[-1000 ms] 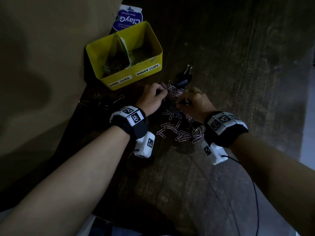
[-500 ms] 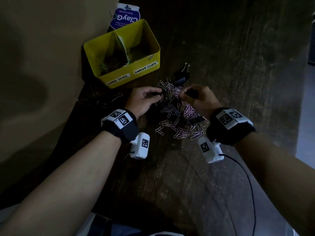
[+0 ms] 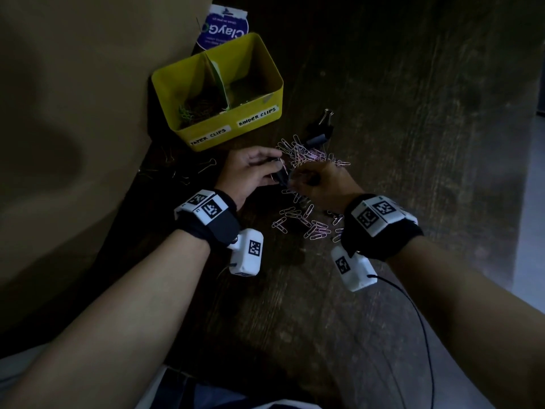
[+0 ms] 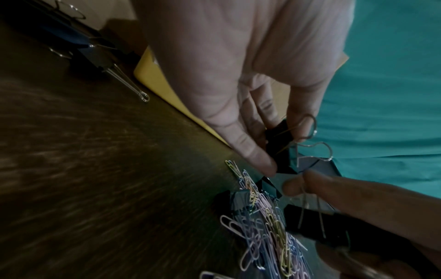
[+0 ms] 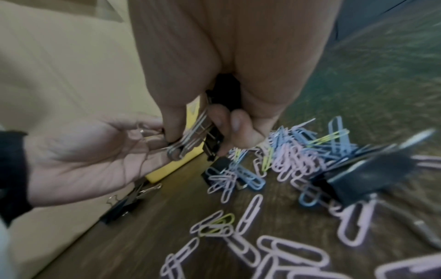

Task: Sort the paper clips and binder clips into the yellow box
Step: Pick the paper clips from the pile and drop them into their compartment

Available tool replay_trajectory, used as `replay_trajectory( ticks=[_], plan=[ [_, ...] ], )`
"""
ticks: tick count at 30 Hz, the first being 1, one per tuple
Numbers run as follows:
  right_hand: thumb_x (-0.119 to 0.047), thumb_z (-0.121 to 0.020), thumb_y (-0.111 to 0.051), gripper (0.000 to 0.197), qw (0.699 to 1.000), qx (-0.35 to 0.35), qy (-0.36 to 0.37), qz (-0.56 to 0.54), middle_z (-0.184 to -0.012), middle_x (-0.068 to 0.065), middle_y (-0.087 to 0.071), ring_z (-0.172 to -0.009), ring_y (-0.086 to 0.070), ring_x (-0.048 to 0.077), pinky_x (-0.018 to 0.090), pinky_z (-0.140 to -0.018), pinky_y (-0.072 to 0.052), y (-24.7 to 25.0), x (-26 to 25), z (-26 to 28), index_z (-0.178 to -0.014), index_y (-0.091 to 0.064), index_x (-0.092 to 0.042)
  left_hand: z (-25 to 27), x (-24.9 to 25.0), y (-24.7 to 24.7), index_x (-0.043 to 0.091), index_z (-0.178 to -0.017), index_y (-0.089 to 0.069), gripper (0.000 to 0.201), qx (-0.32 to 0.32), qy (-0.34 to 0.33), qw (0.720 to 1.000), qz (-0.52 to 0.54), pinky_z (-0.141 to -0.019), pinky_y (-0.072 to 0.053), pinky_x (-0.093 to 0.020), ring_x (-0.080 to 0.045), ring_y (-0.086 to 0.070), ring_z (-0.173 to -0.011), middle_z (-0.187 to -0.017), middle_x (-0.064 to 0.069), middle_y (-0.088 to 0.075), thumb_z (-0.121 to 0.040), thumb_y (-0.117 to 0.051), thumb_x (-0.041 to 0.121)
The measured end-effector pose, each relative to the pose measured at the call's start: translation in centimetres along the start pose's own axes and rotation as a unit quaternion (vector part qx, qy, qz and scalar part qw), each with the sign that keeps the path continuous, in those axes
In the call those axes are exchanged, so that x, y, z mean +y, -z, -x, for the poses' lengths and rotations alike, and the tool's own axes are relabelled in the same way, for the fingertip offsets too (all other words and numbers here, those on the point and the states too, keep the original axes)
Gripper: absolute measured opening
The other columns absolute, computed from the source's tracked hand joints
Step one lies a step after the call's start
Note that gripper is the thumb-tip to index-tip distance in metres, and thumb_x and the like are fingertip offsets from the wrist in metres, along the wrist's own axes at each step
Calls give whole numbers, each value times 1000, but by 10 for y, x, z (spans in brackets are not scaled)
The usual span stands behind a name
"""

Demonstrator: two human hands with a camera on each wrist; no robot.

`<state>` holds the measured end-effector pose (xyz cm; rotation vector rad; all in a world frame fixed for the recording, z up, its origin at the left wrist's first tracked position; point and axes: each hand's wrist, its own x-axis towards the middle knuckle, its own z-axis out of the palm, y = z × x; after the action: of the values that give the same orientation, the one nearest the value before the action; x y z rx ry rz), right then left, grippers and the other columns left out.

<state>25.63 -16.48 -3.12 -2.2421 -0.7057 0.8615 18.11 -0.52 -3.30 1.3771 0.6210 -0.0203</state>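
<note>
- yellow box [image 3: 259, 84] stands on the dark tabletop [image 3: 383, 261] against a tan wall, beyond both hands; a divider splits it into 2 compartments, labelled "paper clips" on the left and "binder clips" on the right.
- the left compartment holds a tangle of paper clips, some green; what lies in the right compartment is too dark to tell.
- paper clips [image 3: 309, 156], pink, blue and yellow, lie heaped and scattered on the tabletop in front of the box, between and below the hands.
- left hand [image 3: 250, 172] has its fingers [image 4: 253, 151] closed in a pinch on a small black binder clip [image 4: 278, 136], just beside the heap.
- right hand [image 3: 321, 184] has its fingers [image 5: 238, 122] curled round another black binder clip [image 5: 212, 141] with its wire handles; the 2 hands nearly touch.
- more black binder clips [image 3: 320, 131] lie at the far edge of the heap, near the box's right corner.
- a blue-and-white packet [image 3: 225, 28] stands behind the box.
</note>
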Motion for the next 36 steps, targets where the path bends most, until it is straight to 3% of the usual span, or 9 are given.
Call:
replay_trajectory(
  ticks=[3, 7, 14, 18, 20, 23, 27, 32, 36],
  plan=[
    [-45, -87, -59, 31, 1000, 0, -7, 10, -84, -5, -61, -70, -56, 7, 13, -55, -38, -5, -3, -3, -106, -63, -22, 1, -1, -1, 3, -100, -65, 19, -14, 13, 1000, 14, -76, -58, -33, -15, -67, -87, -96, -10, -68, -83, -61, -5],
    [-40, -89, -57, 26, 999, 0, 10, 44, -72, -8, -54, -61, -50, 3, 13, -52, -31, -7, -4, -8, -100, -64, -18, 2, -2, 0, 1, -103, -64, 21, -24, 29, 999, 20, -79, -58, -35, -20, -66, -89, -98, -10, -67, -83, -60, -5],
    [-32, -94, -51, 21, 998, 12, 42, 39, -62, -12, -51, -56, -47, -1, 15, -51, -31, -6, 0, -5, -92, -67, -18, 2, 0, 4, -5, -105, -62, 20, -43, 46, 998, -22, -70, -59, -32, -22, -65, -90, -97, -14, -65, -86, -58, 0],
    [-30, -95, -49, 22, 997, 28, 43, 63, -75, -3, -62, -66, -59, 12, 15, -53, -39, -8, 7, -3, -99, -67, -18, -2, 0, 2, 6, -98, -65, 19, -41, 62, 992, -106, -57, -46, -27, -15, -59, -85, -95, -5, -64, -91, -47, 5],
    [-28, -95, -50, 22, 996, 35, 49, 65, -80, 1, -66, -68, -63, 15, 18, -56, -45, -7, 9, 0, -100, -68, -17, -3, 0, 0, 12, -99, -65, 24, -42, 61, 981, -178, -57, -37, -25, -11, -54, -79, -84, -1, -61, -92, -41, 8],
    [-29, -93, -52, 22, 996, 32, 43, 73, -81, 3, -69, -67, -63, 15, 28, -64, -54, -4, 11, 1, -97, -69, -16, -5, -2, -2, 12, -98, -65, 24, -62, 57, 970, -227, -57, -37, -25, -15, -52, -77, -81, -1, -60, -92, -42, 8],
    [-33, -92, -55, 22, 997, 5, -12, 78, -72, -5, -64, -58, -59, 3, 15, -52, -45, 1, 17, 0, -94, -69, -18, -8, -3, 0, 15, -81, -66, 22, -36, 34, 944, -325, -69, -43, -27, -14, -56, -71, -70, 1, -59, -90, -47, 12],
    [-35, -91, -56, 20, 994, 37, -79, 65, -74, -2, -65, -58, -60, 3, 15, -50, -45, 12, 27, 2, -86, -68, -20, -18, 1, -10, 11, -82, -70, 20, 29, 13, 915, -403, -56, -38, -17, -9, -57, -69, -81, -1, -67, -88, -52, 16],
    [-39, -87, -61, 24, 990, 80, -104, 57, -79, -1, -62, -59, -52, 0, 12, -47, -37, 22, 31, -1, -91, -70, -18, -27, 4, -26, 12, -85, -72, 15, 23, 0, 894, -447, -76, -48, -24, -18, -64, -89, -92, -3, -71, -85, -58, 19]
  ],
)
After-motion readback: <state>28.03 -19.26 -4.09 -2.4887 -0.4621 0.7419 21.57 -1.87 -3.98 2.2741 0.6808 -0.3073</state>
